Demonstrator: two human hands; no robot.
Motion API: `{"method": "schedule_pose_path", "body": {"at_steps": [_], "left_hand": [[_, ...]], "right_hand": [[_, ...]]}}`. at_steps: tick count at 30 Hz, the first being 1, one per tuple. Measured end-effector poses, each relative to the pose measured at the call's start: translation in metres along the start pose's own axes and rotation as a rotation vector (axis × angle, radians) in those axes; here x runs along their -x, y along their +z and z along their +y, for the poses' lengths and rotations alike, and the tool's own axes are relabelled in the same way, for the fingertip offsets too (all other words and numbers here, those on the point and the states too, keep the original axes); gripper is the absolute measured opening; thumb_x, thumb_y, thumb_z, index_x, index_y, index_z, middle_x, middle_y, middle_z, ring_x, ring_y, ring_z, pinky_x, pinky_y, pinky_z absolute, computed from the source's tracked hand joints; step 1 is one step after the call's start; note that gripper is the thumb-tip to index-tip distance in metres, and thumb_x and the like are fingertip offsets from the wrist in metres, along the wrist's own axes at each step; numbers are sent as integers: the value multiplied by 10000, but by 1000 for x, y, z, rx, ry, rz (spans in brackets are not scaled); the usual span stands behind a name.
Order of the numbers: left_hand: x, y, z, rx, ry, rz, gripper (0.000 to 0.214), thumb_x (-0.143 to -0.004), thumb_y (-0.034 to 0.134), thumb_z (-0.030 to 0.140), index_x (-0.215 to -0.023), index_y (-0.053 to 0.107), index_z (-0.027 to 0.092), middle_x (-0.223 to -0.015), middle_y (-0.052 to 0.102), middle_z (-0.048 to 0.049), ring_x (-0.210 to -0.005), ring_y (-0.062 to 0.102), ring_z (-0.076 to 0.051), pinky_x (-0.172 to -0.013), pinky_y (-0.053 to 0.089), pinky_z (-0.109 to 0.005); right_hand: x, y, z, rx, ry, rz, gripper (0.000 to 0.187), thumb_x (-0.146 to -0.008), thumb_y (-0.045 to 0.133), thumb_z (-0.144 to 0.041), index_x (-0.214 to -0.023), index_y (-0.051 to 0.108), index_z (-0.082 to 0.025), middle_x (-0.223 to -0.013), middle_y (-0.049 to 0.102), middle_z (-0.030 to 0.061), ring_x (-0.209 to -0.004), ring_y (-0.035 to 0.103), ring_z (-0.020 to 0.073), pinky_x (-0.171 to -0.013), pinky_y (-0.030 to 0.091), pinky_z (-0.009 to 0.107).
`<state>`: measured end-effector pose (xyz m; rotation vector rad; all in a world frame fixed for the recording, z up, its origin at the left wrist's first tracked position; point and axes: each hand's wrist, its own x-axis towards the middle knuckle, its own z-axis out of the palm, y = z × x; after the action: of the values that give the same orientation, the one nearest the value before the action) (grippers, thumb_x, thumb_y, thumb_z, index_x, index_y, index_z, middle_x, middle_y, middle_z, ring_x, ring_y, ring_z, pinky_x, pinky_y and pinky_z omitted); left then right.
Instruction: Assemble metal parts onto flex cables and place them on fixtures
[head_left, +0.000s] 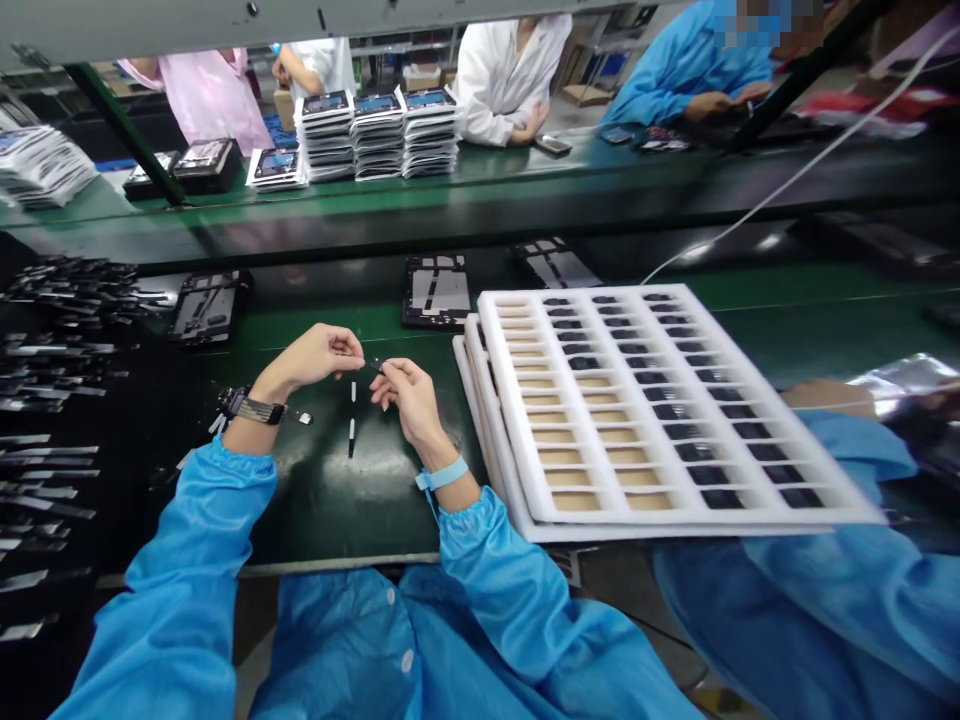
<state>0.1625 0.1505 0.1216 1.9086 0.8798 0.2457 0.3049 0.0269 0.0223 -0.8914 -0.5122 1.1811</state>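
Observation:
Over the green work surface, my two hands meet fingertip to fingertip around a small black part [376, 366], too small to identify. My right hand [409, 393] pinches this part between thumb and fingers. From the other side, my left hand [328, 355] has its thumb and fingertips closed at the part's left end; whether it grips the part or a bit attached to it is hidden. Below the fingers lie a short white strip [354, 391] and a black-and-white strip [351, 438]. A small metallic piece [301, 417] rests beside my left wrist.
A white foam tray [525, 515] of black parts sits stacked at right. Several thin strips [56, 370] lie at left. Open device housings [436, 290] line the back. Stacked white sheets [327, 140] stand on the far bench. A co-worker's blue sleeve [855, 445] is at right.

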Motion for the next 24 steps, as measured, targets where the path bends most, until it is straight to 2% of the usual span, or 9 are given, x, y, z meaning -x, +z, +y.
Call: {"method": "schedule_pose_path", "body": {"at_steps": [3,7,10,12,15,19,21,24], "left_hand": [[-16,-13,16,-238,67,27,141,-818,775,308,-802,711,185,-717,717,-38,-619,624,-172,-635,510,-308],[-64,-30,48,-669,266,260,42,-842,735,180,-810,714,196,-785,724,-43,-821,680,-239,-853,532,-376],[-120,-26,64,-785,390,395,69,-884,685,132,-902,723,187,-915,737,-80,-982,691,-294,-967,506,-431],[-156,-11,64,-769,480,444,115,-923,636,119,-975,724,172,-1018,735,-111,-1052,686,-312,-998,491,-444],[-192,27,45,-756,569,410,160,-949,582,108,-1002,722,163,-1080,728,-135,-1068,681,-306,-975,497,-424],[-199,78,-3,-790,466,285,196,-951,553,94,-981,728,178,-1057,741,-133,-1015,685,-286,-912,514,-396],[-194,91,-24,-792,438,274,169,-967,573,132,-993,732,181,-1059,744,-139,-1010,681,-294,-914,511,-411],[-189,96,-40,-794,419,311,168,-996,597,215,-1082,737,180,-1127,737,-158,-1117,645,-333,-1001,475,-473]], "right_hand": [[-2,-1,4,-21,-24,71,281,-869,788,-400,-1016,679,-187,-792,763,28,-616,702,133,-465,444,190],[-7,-4,12,6,1,158,197,-872,760,-333,-982,688,-186,-778,745,19,-613,676,123,-460,430,183],[-11,-6,17,44,29,176,140,-863,735,-305,-909,684,-183,-739,724,16,-586,644,116,-453,408,182],[-14,-7,20,72,38,180,119,-855,712,-291,-884,687,-178,-727,717,17,-576,631,115,-448,397,184],[-18,-11,21,109,42,188,105,-846,685,-277,-866,689,-173,-710,709,18,-565,615,117,-445,381,188],[-23,-17,23,133,50,202,80,-832,662,-252,-854,682,-177,-691,695,12,-564,608,122,-452,371,194],[-24,-18,25,140,46,197,82,-826,655,-247,-858,683,-178,-692,694,14,-569,609,126,-457,373,199],[-25,-17,27,146,43,170,104,-830,663,-271,-872,686,-178,-698,696,17,-575,609,131,-465,378,205]]}}
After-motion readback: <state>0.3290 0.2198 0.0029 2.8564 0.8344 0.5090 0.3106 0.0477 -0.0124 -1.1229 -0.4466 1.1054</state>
